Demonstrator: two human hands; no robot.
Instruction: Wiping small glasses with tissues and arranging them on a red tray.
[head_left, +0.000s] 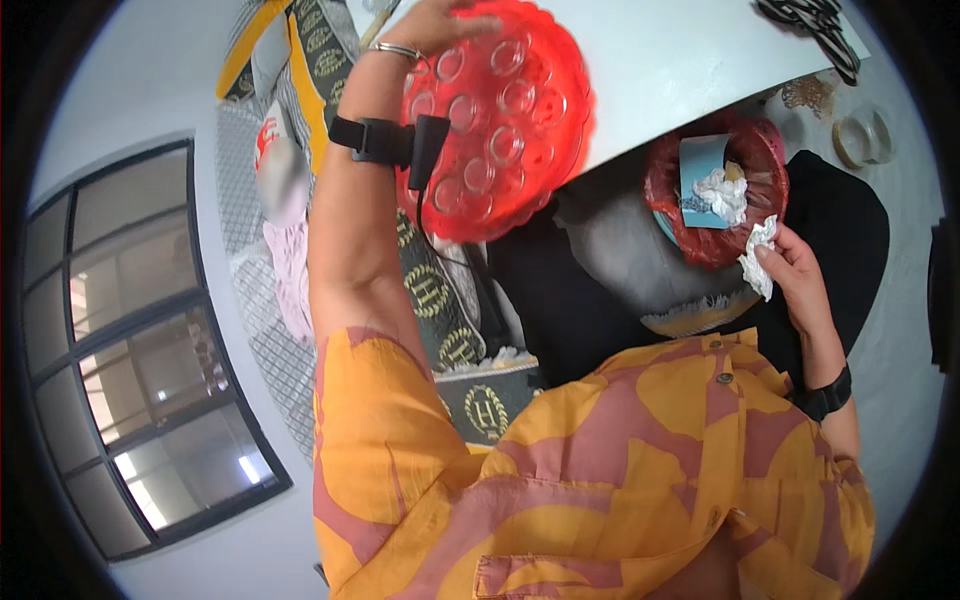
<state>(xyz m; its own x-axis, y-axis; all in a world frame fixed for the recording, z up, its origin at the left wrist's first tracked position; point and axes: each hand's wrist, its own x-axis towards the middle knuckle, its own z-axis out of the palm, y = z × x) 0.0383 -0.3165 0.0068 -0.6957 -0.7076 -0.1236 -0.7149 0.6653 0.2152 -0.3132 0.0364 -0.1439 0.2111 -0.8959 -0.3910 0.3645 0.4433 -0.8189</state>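
My right hand (793, 262) pinches a crumpled white tissue (759, 259) at the near right rim of a bin lined with a red plastic bag (660, 196). Inside the bin lie another crumpled tissue (724, 196) and a light blue card or packet (694, 169). At the top of the view, my left hand (442, 26) lies over the far left rim of a round red tray with a scalloped edge (574, 112). Several clear round glass or plastic pieces (506, 144) show in the tray. Whether the left hand grips the rim cannot be told.
The tray overlaps the edge of a white table (652, 82). A striped black-and-white cloth (814, 30) lies at the table's far right. A clear round container (862, 137) stands beyond the bin. Patterned fabric with fringes (431, 285) and a pink cloth (289, 270) are at the left.
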